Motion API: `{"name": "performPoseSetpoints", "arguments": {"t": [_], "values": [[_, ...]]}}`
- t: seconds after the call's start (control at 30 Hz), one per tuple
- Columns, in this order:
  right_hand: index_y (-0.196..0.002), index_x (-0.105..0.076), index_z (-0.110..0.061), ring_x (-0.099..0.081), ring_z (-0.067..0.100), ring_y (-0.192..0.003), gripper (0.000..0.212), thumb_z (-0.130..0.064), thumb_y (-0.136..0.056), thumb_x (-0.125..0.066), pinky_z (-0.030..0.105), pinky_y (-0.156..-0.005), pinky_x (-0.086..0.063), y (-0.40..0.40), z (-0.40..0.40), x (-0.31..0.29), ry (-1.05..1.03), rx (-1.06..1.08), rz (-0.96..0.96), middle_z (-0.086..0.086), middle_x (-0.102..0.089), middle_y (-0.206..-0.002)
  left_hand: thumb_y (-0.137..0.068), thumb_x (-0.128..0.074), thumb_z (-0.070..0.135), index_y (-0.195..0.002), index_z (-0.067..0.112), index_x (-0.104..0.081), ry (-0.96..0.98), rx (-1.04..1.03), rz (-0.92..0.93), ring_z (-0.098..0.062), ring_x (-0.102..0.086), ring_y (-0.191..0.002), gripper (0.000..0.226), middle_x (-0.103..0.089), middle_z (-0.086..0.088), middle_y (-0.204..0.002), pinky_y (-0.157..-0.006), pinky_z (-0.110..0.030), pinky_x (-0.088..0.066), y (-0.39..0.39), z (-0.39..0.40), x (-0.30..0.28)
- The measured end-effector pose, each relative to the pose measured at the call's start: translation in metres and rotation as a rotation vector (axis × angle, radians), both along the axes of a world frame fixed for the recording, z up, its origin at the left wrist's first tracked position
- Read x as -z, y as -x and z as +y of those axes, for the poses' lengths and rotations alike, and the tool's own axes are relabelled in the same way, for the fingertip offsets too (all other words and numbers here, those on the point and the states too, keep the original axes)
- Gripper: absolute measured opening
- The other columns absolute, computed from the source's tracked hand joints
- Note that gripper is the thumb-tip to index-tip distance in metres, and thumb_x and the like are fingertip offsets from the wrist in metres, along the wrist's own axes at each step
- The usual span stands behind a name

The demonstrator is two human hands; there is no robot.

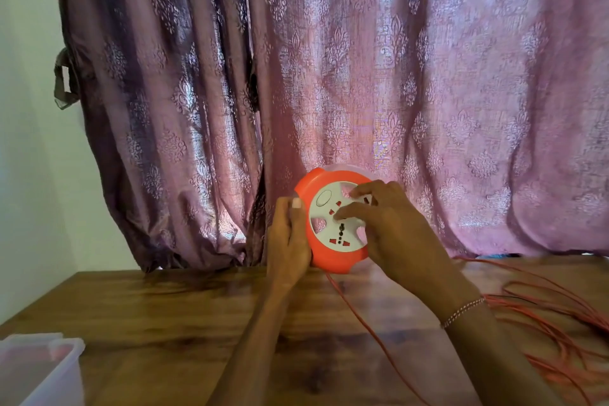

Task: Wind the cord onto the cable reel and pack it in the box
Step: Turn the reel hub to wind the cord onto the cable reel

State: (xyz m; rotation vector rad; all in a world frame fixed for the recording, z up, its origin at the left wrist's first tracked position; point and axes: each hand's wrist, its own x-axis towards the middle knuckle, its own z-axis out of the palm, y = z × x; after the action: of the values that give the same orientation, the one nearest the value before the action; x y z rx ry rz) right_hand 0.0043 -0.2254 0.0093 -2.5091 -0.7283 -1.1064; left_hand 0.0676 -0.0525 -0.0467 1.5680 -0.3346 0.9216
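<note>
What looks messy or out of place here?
The orange cord sprawls in loose, tangled loops over the right side of the table, not wound on the cable reel. One strand trails from under the reel toward the near edge. Nothing looks broken.

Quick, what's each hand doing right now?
Left hand: grips the cable reel by its edge.
Right hand: open, fingertips on the reel's white face.
</note>
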Motion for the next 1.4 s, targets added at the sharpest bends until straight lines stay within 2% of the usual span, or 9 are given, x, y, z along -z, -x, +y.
{"name": "performPoseSetpoints", "arguments": {"t": [0.07,0.2,0.57,0.7,0.83,0.93,1.03,1.17,1.4], "values": [[-0.118,-0.069,-0.037,-0.042,0.028,-0.115,0.065,0.008,-0.072,-0.062,0.039,-0.080,-0.051,0.002,0.000,-0.002,0.090,-0.005,0.040,0.004,-0.048,-0.140,-0.100,-0.036,0.059,-0.088,0.028,-0.051,-0.006,-0.010,-0.019,0.002,-0.059,-0.070,0.036,-0.066,0.012,-0.081,-0.063,-0.023,-0.051,0.001,0.000,0.000],[-0.126,-0.059,-0.050,-0.036,0.028,-0.123,0.077,0.005,-0.071,-0.064,0.038,-0.090,-0.048,0.004,0.004,-0.001,0.178,0.002,0.087,0.000,-0.039,-0.150,-0.101,-0.037,0.057,-0.090,0.030,-0.052,-0.009,-0.049,-0.033,-0.002,-0.063,-0.074,0.032,-0.068,0.011,-0.084,-0.067,-0.032,-0.055,0.000,0.002,0.001],[-0.119,-0.063,-0.052,-0.044,0.028,-0.109,0.061,-0.009,-0.075,-0.065,0.042,-0.081,-0.051,0.004,0.006,0.002,0.099,0.074,-0.012,0.002,-0.053,-0.127,-0.104,-0.037,0.050,-0.097,0.030,-0.056,-0.050,-0.066,-0.082,0.006,-0.066,-0.078,0.029,-0.069,0.024,-0.089,-0.061,-0.008,-0.047,0.003,-0.003,-0.001],[-0.129,-0.053,-0.052,-0.048,0.025,-0.099,0.060,-0.034,-0.074,-0.068,0.037,-0.073,-0.050,0.003,0.010,0.008,0.004,0.127,-0.053,0.003,-0.054,-0.107,-0.103,-0.037,0.050,-0.091,0.033,-0.053,-0.030,-0.074,-0.097,0.006,-0.058,-0.069,0.027,-0.065,0.020,-0.081,-0.059,-0.009,-0.042,0.003,-0.002,-0.002],[-0.135,-0.047,-0.050,-0.047,0.024,-0.093,0.059,-0.063,-0.077,-0.046,0.037,-0.071,-0.050,-0.003,0.012,0.007,-0.064,0.177,-0.026,0.003,-0.055,-0.099,-0.103,-0.036,0.051,-0.090,0.028,-0.052,-0.021,-0.061,-0.101,0.005,-0.055,-0.067,0.031,-0.063,0.016,-0.078,-0.060,-0.014,-0.044,-0.001,-0.001,-0.001],[-0.134,-0.053,-0.045,-0.045,0.024,-0.090,0.051,-0.055,-0.084,-0.052,0.036,-0.070,-0.047,-0.007,0.008,0.008,-0.047,0.107,-0.014,0.004,-0.053,-0.095,-0.104,-0.037,0.051,-0.093,0.023,-0.054,-0.009,-0.048,-0.076,0.006,-0.058,-0.069,0.035,-0.065,0.014,-0.081,-0.061,-0.009,-0.044,-0.005,0.000,0.008],[-0.127,-0.064,-0.032,-0.046,0.027,-0.088,0.039,-0.028,-0.088,-0.067,0.041,-0.069,-0.050,-0.011,0.002,0.007,0.010,0.038,-0.011,0.006,-0.053,-0.092,-0.104,-0.037,0.046,-0.096,0.020,-0.056,-0.022,-0.042,-0.045,0.009,-0.060,-0.075,0.034,-0.067,0.020,-0.085,-0.064,-0.005,-0.043,-0.007,0.000,0.016],[-0.093,-0.078,-0.027,-0.048,0.029,-0.098,0.040,0.006,-0.072,-0.069,0.039,-0.066,-0.050,-0.008,-0.006,-0.001,0.151,-0.085,0.035,0.002,-0.064,-0.119,-0.105,-0.036,0.046,-0.091,0.026,-0.052,-0.036,-0.046,-0.021,0.009,-0.059,-0.072,0.029,-0.065,0.023,-0.081,-0.062,-0.006,-0.041,-0.004,0.002,0.013],[-0.103,-0.077,-0.035,-0.043,0.022,-0.097,0.061,0.010,-0.062,-0.072,0.026,-0.069,-0.033,0.005,-0.006,-0.005,0.253,-0.088,0.003,-0.009,-0.058,-0.136,-0.105,-0.037,0.053,-0.089,0.025,-0.051,-0.038,-0.019,-0.043,0.004,-0.055,-0.067,0.035,-0.063,0.014,-0.077,-0.060,-0.013,-0.045,-0.001,0.003,0.006]]}}
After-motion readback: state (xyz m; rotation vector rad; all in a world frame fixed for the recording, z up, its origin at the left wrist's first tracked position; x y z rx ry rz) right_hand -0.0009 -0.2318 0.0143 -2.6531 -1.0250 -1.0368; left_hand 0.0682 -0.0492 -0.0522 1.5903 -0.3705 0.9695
